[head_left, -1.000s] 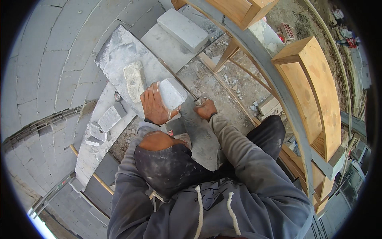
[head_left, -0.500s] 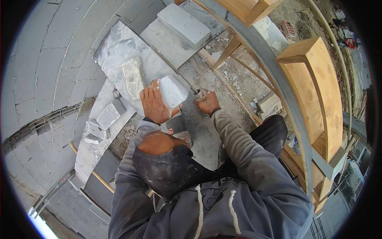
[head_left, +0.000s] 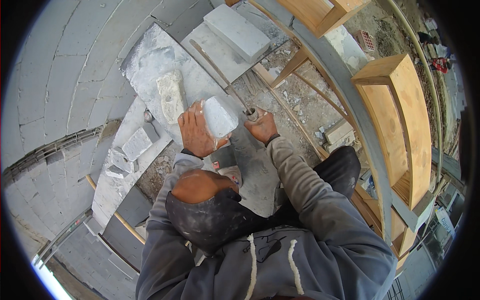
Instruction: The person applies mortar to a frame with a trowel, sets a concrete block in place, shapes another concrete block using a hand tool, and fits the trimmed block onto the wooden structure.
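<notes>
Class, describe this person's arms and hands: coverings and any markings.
Both sleeves are long, creased grey fabric. A narrow dark band shows at each wrist. The left hand and right hand are ungloved; whitish dust marks the left fingers.

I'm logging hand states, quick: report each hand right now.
Left hand: holding the pale block, fingers at its left side.
Right hand: closed, holding a long thin tool by its handle end.
</notes>
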